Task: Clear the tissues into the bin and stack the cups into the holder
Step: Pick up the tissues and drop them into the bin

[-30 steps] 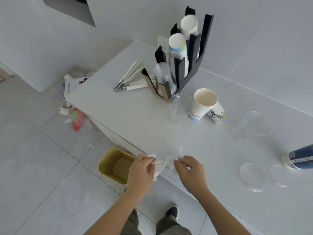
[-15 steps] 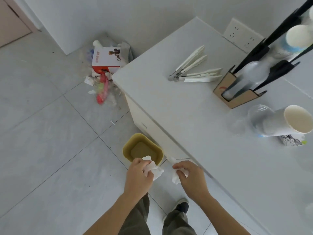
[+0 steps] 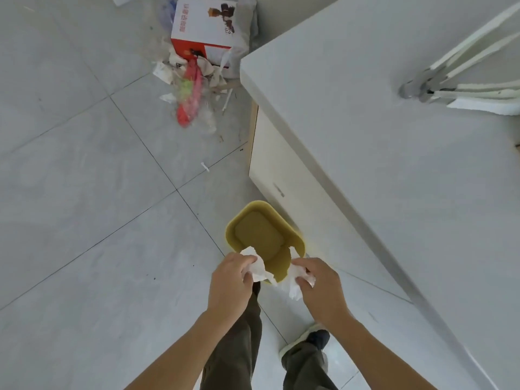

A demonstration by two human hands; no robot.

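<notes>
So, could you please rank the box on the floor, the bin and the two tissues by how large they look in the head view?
1. Bin
2. Box, partly cut off, so close to the bin
3. The tissue in the left hand and the tissue in the right hand look alike; both are partly hidden.

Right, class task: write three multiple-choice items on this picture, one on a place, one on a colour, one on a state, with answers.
1. Where does the bin stand?
A on the counter
B on the floor beside the cabinet
C on a chair

2. What colour is the bin?
A mustard yellow
B blue
C black

3. What does the left hand hold?
A a cup
B nothing
C a crumpled tissue

Answers: B, its base rests on the floor tiles by the cabinet; A, its walls are yellow; C, white tissue shows in the hand.
</notes>
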